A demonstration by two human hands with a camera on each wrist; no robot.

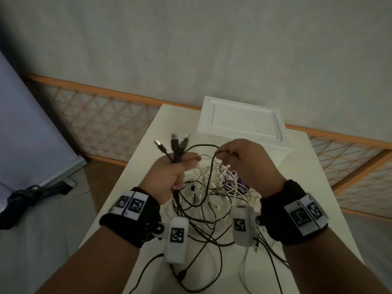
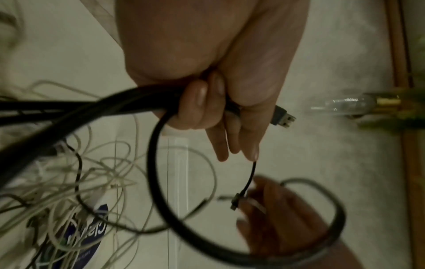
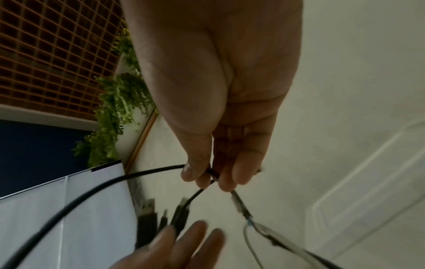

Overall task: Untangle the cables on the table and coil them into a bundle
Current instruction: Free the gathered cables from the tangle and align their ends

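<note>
A tangle of black and white cables [image 1: 210, 194] hangs and lies over the white table [image 1: 148, 145]. My left hand [image 1: 176, 168] grips a bunch of black cables [image 2: 128, 102] in a fist, and their USB plugs [image 1: 177, 143] stick up above it. My right hand [image 1: 235, 158] is raised beside it and pinches a thin black cable [image 3: 147, 172] between thumb and fingertips [image 3: 243, 171]. That cable loops over from the left fist. In the left wrist view a small plug [image 2: 236, 200] dangles next to the right hand's fingers.
A white lidded box [image 1: 241, 119] stands at the table's far end, just behind my hands. A purple-and-white packet [image 1: 237, 181] lies under the tangle. Wooden lattice panels [image 1: 101, 117] run along the wall. To the left, off the table, is the floor with a dark object [image 1: 31, 196].
</note>
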